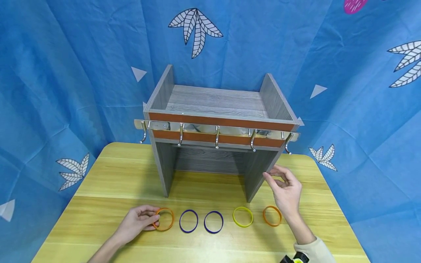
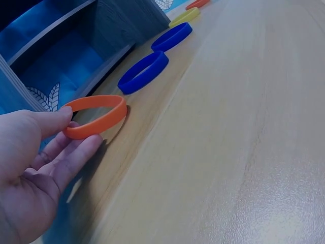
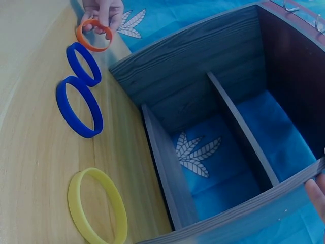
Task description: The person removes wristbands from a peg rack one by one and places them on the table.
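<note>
My left hand [image 1: 139, 221] pinches an orange silicone wristband [image 1: 172, 219] between thumb and fingers, at the left end of a row of bands. In the left wrist view that band is tilted up from the table. To its right lie two dark blue wristbands [image 1: 189, 221] [image 1: 213, 222], a yellow wristband [image 1: 242, 217] and another orange wristband [image 1: 272, 216]. My right hand [image 1: 287, 188] pinches the front edge of the right side panel of a grey wooden shelf [image 1: 263, 175]. Only its fingertips [image 3: 316, 195] show in the right wrist view.
A metal rail with several hooks [image 1: 217, 137] runs across the shelf's front, over a brown board [image 1: 210, 119]. The shelf stands on a light wooden table [image 1: 108, 175]. Behind hangs a blue cloth [image 1: 98, 54] with leaf prints.
</note>
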### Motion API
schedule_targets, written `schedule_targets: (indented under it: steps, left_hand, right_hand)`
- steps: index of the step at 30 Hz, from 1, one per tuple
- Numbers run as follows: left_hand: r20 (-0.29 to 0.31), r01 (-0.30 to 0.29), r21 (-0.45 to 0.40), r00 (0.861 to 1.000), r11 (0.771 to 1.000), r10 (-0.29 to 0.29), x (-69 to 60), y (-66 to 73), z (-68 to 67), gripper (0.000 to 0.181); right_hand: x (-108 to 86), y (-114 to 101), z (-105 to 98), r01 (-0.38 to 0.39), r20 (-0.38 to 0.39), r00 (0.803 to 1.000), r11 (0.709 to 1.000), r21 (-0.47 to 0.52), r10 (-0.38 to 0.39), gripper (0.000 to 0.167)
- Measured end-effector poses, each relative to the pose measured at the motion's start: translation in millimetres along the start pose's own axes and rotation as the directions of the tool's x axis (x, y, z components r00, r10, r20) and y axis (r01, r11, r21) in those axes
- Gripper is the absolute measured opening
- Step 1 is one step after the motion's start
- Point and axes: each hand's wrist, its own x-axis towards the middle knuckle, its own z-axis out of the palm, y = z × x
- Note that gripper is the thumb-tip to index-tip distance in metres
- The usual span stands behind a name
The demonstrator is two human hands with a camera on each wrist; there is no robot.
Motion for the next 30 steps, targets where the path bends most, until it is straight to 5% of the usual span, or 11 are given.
schedule_targets:
  steps: [17,30]
  left_hand:
    - [-0.014,0.024,0.001,1.0,1.0,-0.024,-1.0,2.2,-0.1,0.05]
    - [0.006,0.042,0.033,0.999,0.999,-0.042,-7.9,4.6,-15.0,0.053]
  right_hand:
    - [-0.4,-1.1,0.0,0.0,0.005,1.0,1.0,-0.029,0.0,0.029]
    - [-0.8,-2.9,-0.1,-0.011,0.003,1.0,0.999,-0.031,0.011,0.03]
